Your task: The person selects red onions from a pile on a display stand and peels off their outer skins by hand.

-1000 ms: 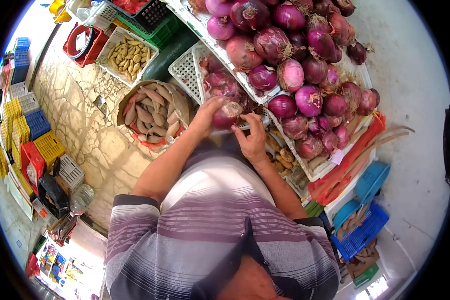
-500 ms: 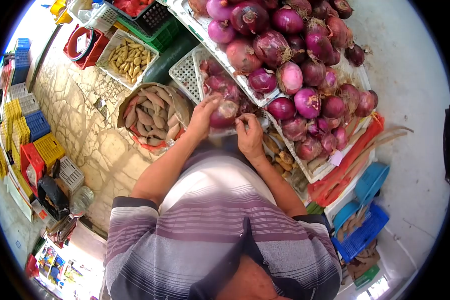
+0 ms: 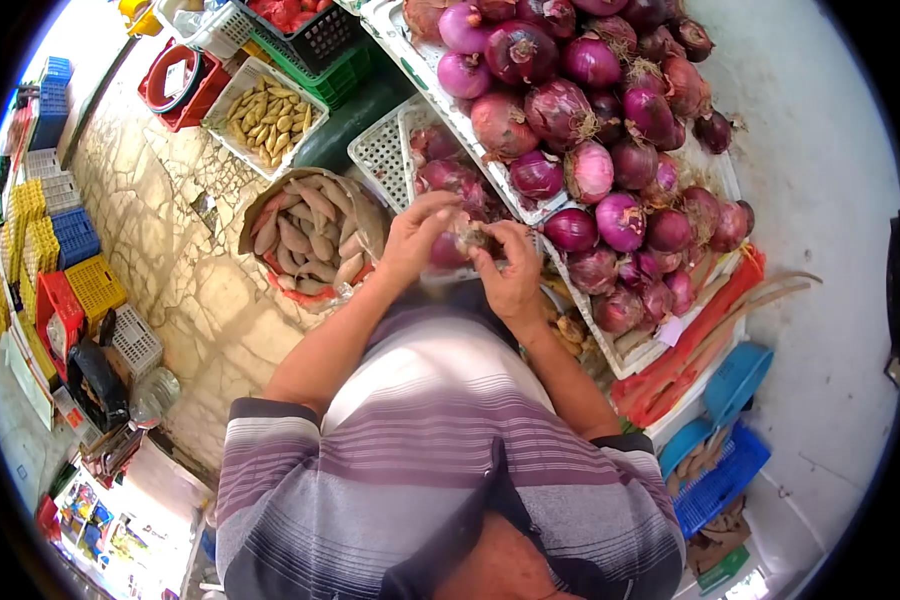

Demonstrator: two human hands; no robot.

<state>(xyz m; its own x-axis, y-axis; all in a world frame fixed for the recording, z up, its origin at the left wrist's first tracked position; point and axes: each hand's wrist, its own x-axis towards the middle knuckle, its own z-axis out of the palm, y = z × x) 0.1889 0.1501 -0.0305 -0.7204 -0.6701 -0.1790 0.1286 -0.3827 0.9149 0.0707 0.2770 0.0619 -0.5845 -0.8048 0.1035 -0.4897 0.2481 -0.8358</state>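
Between my hands, in front of my belly, is a red onion [image 3: 448,250] with papery skin at its top. My left hand [image 3: 417,236] is wrapped round the onion's left side. At its right, my right hand [image 3: 508,265] pinches a brownish piece of skin or root by the onion's top; the exact piece is hard to make out. Just beyond the hands, a white crate [image 3: 407,160] holds more red onions. A large heap of red onions [image 3: 620,220] lies on white trays to the upper right.
A sack of sweet potatoes [image 3: 372,215] stands left of my hands. Behind it are a white basket of small yellowish roots [image 3: 217,108] and a red basin [image 3: 197,108]. Blue baskets [image 3: 735,380] sit at the lower right. Stacked crates [image 3: 95,285] line the far left.
My right hand has moved over the onion's top, with its fingers now on the loose skin there. My left hand still holds the onion. The whole view has shifted slightly.
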